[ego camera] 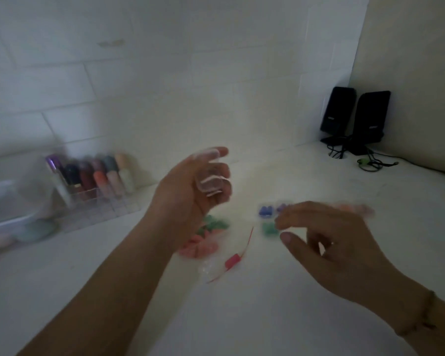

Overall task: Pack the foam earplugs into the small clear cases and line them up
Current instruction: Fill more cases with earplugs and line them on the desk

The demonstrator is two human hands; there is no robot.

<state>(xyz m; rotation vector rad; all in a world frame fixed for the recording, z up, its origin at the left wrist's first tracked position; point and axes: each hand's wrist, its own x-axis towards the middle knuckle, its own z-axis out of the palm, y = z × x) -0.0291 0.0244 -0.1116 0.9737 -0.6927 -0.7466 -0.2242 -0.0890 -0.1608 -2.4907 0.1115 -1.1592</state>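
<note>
My left hand (pixel 190 183) is raised above the white counter and holds a small clear case (pixel 211 176) between thumb and fingers; the case looks empty. My right hand (pixel 329 242) hovers lower to the right with its fingers spread and nothing in it. Just beyond its fingertips lie clear cases with blue earplugs (pixel 265 210), purple earplugs (pixel 281 207) and green earplugs (pixel 269 229). Below my left hand sits a clear bag (pixel 208 268) with loose pink earplugs (pixel 198 246) and green earplugs (pixel 216 223). The frame is blurred.
A clear organiser with several lipstick-like tubes (pixel 95 176) stands at the left by the tiled wall. Two black speakers (pixel 355 119) with cables occupy the back right corner. A white tray (pixel 8 222) and pale sponges (pixel 34 232) lie at far left.
</note>
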